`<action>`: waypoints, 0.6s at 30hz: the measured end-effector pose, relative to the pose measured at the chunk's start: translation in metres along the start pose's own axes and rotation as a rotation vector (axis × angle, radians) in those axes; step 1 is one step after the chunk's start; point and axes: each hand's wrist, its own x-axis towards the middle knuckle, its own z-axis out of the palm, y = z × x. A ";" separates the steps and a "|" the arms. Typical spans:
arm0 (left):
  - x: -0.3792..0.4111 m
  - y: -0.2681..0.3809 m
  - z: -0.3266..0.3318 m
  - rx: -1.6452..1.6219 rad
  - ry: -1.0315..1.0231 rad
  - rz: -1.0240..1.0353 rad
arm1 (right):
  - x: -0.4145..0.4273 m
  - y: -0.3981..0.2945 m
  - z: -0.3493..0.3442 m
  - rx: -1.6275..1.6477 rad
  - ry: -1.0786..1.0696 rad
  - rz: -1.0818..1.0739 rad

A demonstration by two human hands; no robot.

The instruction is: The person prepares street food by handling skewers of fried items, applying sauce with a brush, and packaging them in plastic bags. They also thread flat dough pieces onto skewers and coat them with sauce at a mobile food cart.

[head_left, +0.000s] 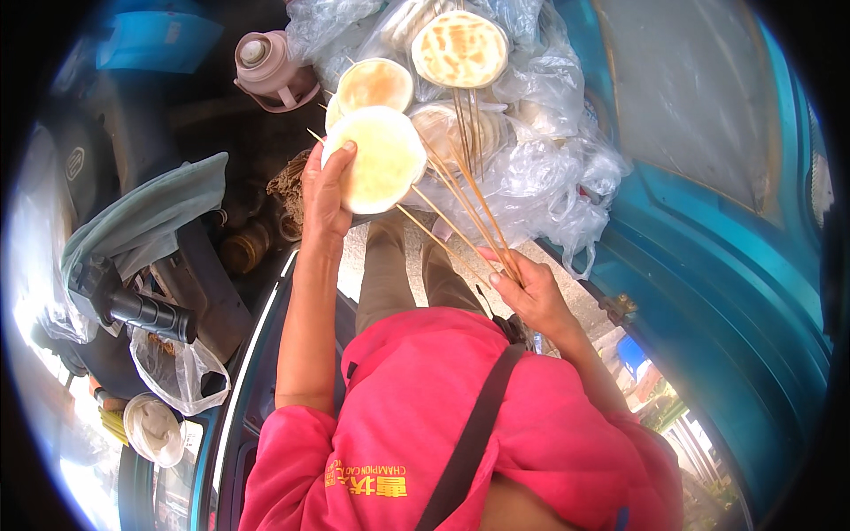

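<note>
My left hand [327, 192] grips a pale round flatbread [380, 162], its thumb pressed on the top face. A browner flatbread [375, 86] lies just beyond it, with pointed skewer tips sticking out at the left edges. In my right hand [534, 299] is a fanned bundle of thin wooden skewers [475, 216], pinched near their lower ends. These skewers run up to the breads by my left hand. Past both hands, another skewered flatbread [459, 50] with brown spots rests on clear plastic bags [531, 179]. More flatbreads [455, 129] show through the plastic.
A pink vacuum jug [279, 70] stands at the upper left. Nearer on the left are a black handlebar grip [153, 315], a grey-green cloth [146, 206] and a hanging plastic bag [179, 372]. A teal door [717, 285] borders the right side.
</note>
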 end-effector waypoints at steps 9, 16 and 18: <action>-0.007 0.005 0.002 0.013 -0.031 -0.006 | 0.013 0.010 0.010 0.044 -0.013 -0.027; -0.018 0.000 0.010 0.069 -0.053 -0.021 | 0.024 0.007 0.019 0.112 0.010 -0.042; -0.021 0.002 0.013 0.037 -0.030 -0.015 | 0.026 0.006 0.022 0.067 0.032 -0.064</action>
